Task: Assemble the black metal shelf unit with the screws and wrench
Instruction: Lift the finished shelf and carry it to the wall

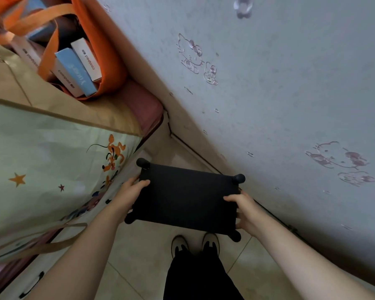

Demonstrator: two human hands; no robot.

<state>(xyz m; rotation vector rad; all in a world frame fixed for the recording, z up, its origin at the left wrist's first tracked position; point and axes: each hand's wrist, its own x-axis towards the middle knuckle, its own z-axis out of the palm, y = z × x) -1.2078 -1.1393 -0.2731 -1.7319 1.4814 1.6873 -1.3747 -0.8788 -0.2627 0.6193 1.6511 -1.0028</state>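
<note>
Shelf unit point(185, 197) sits between both hands, over the floor point(139, 252), bed point(52, 159) left, wall point(279, 94) right.

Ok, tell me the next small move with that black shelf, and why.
Probably lower the black shelf unit straight down toward the tiled floor. The left hand and right hand grip its short ends, top level, in the gap between the bed and the wall. No screws or wrench are in view.

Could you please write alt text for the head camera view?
A standing person's left hand and right hand grip the short ends of a black shelf unit above a tiled floor, between a bed and a wall.
</note>
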